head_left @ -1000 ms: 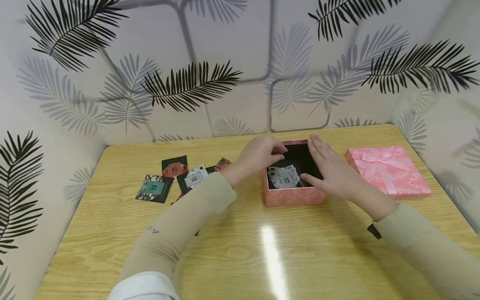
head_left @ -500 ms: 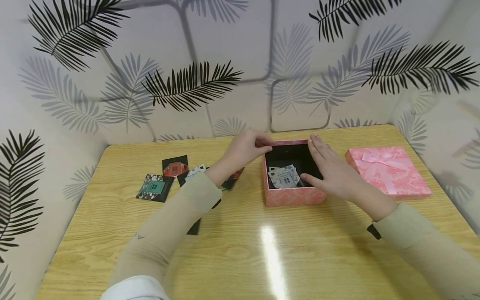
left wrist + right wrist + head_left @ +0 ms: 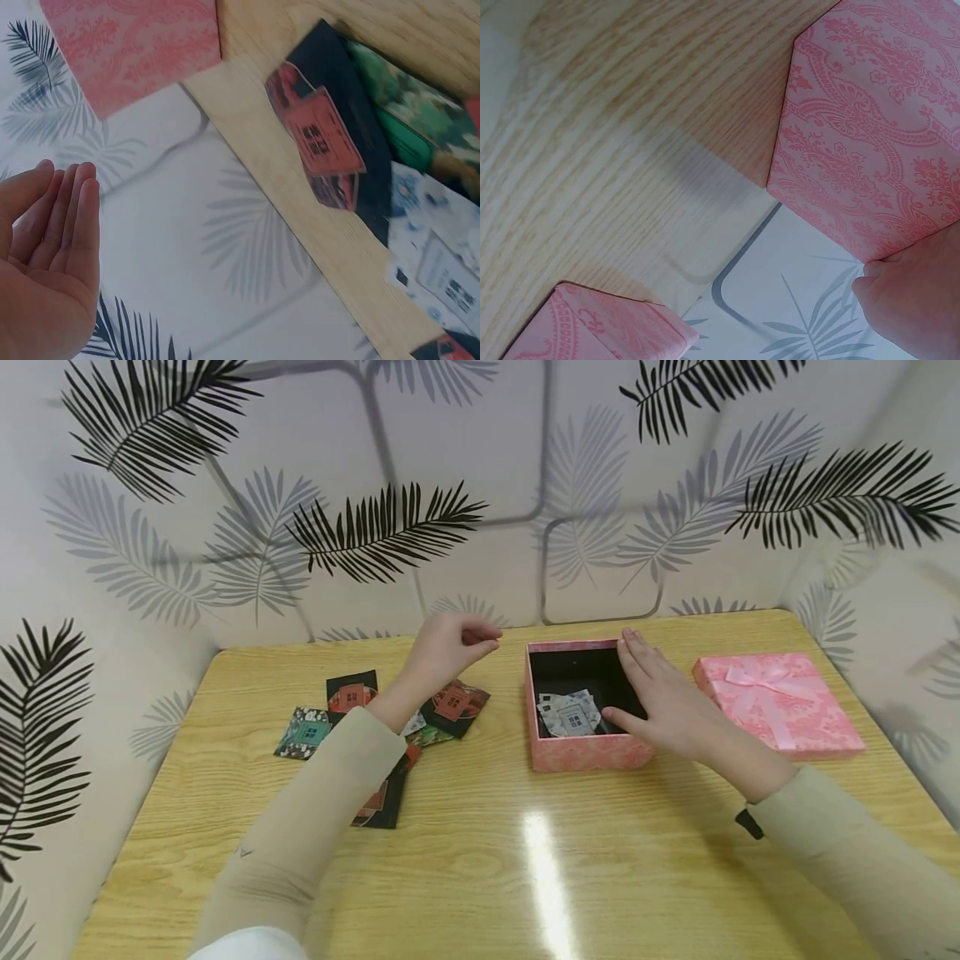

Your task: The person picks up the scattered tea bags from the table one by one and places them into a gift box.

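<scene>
My left hand [image 3: 450, 647] hovers above the left part of the table, left of the pink box [image 3: 592, 753], with nothing in its grasp. In the left wrist view, its fingers [image 3: 75, 225] lie side by side, slightly bent, the thumb close to them. Below and around that forearm lie several flat printed tea sachets [image 3: 452, 702], partly hidden by the sleeve. The lidless box has a black inside and holds pale patterned sachets [image 3: 573, 717] at its front. My right hand [image 3: 663, 706] rests along the box's right rim, fingers straight toward the far corner, thumb over the inside.
A pink lid with a ribbon bow [image 3: 765, 681] lies right of the box. A leaf-patterned wall covering [image 3: 465, 568] stands behind the wooden table [image 3: 480, 860]. A green-labelled sachet [image 3: 303, 732] and a red-labelled sachet [image 3: 351, 692] lie farther left.
My left hand has moved left, out from over the box to above the sachets. More sachets show beside the sleeve. The right hand has stayed on the box.
</scene>
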Demonstrator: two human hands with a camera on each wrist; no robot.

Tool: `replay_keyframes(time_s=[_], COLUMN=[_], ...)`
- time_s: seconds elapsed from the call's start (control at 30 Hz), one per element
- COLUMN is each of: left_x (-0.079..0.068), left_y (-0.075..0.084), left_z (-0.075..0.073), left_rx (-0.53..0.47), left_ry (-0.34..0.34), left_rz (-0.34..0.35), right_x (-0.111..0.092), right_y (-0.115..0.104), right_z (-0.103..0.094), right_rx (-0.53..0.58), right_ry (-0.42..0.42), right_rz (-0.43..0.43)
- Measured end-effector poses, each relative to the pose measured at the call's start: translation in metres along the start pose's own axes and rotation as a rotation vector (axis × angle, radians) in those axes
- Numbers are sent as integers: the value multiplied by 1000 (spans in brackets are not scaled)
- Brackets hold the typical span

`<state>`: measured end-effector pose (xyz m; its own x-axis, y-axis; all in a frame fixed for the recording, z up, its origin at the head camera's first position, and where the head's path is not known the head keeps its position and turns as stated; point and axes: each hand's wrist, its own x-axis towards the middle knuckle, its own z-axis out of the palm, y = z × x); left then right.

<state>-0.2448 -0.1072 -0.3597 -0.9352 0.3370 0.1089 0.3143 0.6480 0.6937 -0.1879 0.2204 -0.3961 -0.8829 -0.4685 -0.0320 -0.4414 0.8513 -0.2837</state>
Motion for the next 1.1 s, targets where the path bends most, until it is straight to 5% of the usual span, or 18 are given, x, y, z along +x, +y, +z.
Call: replay_keyframes(time_s=[0.67, 1.1], left_x=[-39, -62], left_y=[-55, -91], left_z=[-56, -89], left_rx=[-59, 5], left_ry=[176, 283], left_rz=[-86, -136], right_x=[0, -1], right_y=[-1, -2], right_z=[0, 0], right_rx=[-3, -2], right_ry=[9, -5], right_rz=[-2, 13])
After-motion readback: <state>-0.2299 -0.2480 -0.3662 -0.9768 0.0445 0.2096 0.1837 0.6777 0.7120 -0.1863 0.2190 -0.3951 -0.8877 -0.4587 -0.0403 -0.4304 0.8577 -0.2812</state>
